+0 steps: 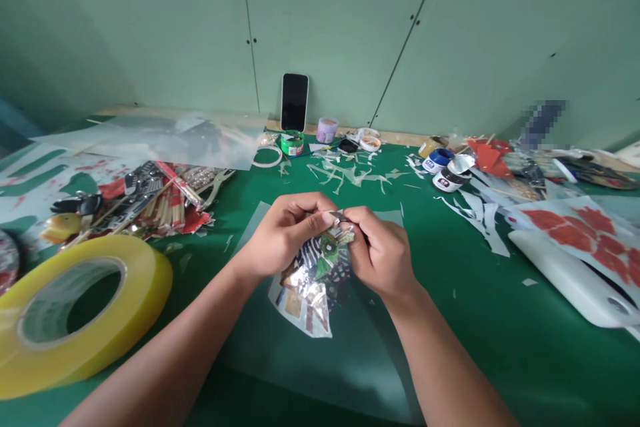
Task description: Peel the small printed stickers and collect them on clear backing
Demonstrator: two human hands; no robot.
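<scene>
My left hand pinches the upper edge of a painted cut-out of glossy clear film, with thumb and fingers closed. The piece has blue-and-white stripes, a green patch and brown and tan blocks along its lower rim. My right hand is closed at its upper right edge, its fingertips close to my left thumb. A small dark sliver shows between the two hands; what it is I cannot make out. Beneath the cut-out lies a translucent sheet on the green table.
At left lie a big yellow tape roll and a heap of sticks and tools. A phone leans on the wall behind paint jars. Film scraps litter the back. At right are more jars and red-painted film.
</scene>
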